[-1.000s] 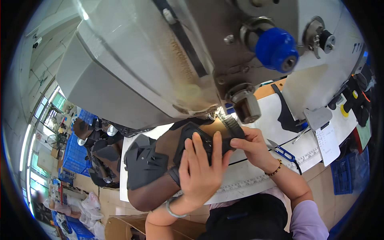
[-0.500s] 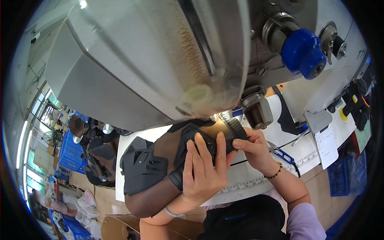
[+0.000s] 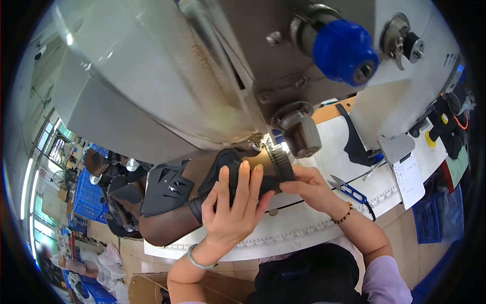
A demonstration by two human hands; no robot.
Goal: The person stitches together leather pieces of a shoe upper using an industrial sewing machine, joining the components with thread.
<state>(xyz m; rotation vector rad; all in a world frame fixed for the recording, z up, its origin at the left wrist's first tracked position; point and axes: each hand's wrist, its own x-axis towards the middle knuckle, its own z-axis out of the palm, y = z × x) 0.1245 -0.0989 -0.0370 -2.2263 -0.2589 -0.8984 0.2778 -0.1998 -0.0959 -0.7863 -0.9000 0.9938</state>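
Observation:
A brown and black leather boot upper (image 3: 169, 223) lies across the white table, its black ribbed edge (image 3: 280, 161) turned toward the lit needle area of the sewing machine (image 3: 136, 101). My left hand (image 3: 234, 205) rests on the black middle part with its fingers stretched out and spread. Between thumb and fingers, my right hand (image 3: 309, 188) pinches the upper at the end of the ribbed edge. The needle itself is hard to make out beneath the machine head.
Right of my right hand lie small blue-handled thread snips (image 3: 352, 191). A ruler strip (image 3: 309, 229) runs along the table's near edge. Behind are a black cut piece (image 3: 354, 137) and a written sheet (image 3: 409, 182). More boot uppers (image 3: 126, 195) are piled at the left, near blue crates (image 3: 91, 195).
The boot upper has shifted and turned a little, and its rounded brown end now sits farther from me. My left hand has slid left along it, while the right keeps its pinch.

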